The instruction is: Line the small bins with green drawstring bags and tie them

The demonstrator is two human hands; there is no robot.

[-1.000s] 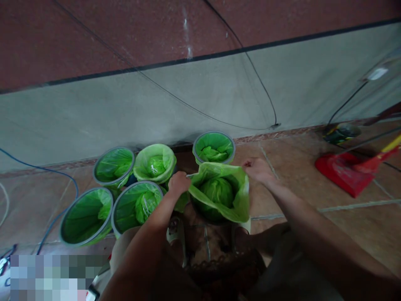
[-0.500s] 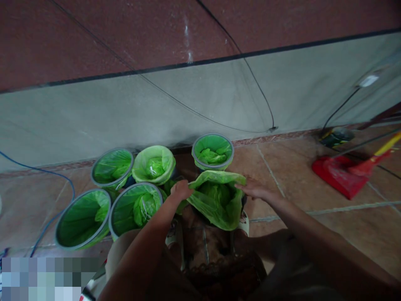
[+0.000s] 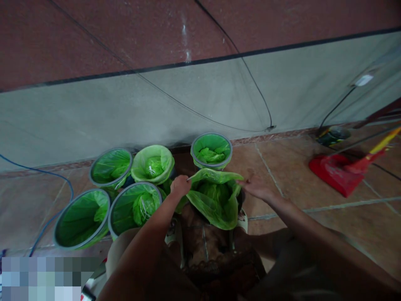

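In front of my feet stands a dark bin with a green trash bag spread over its mouth, its edge loose and wavy. My left hand pinches the left edge of this bag. On the opposite side, my right hand has its fingertips on the bag's right edge, which is drawn out to a point there; the fingers are partly blurred. More green plastic lies bunched inside the bag. The bin's wall is mostly hidden under the bag.
Several bag-lined bins stand left, among them one with a grey rim. Another lined bin is behind the held bag, by the wall. A red dustpan and a dark can lie right. A blue cable runs along the left floor.
Both hands stay at the bag's edge. The right hand's fingers look a little straighter, and the bag's right edge has shifted slightly. The whole view has moved a little.
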